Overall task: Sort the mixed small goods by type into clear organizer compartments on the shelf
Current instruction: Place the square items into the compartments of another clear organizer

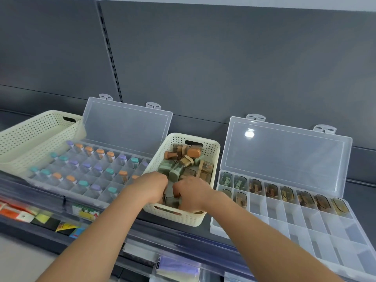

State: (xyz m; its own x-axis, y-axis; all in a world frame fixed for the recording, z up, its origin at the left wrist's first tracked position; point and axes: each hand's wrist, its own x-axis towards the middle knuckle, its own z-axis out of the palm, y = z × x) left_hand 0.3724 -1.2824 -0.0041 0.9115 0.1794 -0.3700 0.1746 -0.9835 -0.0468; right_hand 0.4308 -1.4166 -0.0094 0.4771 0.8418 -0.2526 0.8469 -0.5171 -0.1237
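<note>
Basket [183, 217] sits between left organizer [126, 127] and right organizer [295, 217]

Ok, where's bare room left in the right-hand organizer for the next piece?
The right organizer is free across its front rows, from the filled back row to the front rim, except two filled cells at left in the second row. Crowded: the middle basket, with the left hand and right hand inside.

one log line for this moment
left hand: in middle basket | right hand: same basket | grips: unclear | right organizer: lid open, partly filled
</note>
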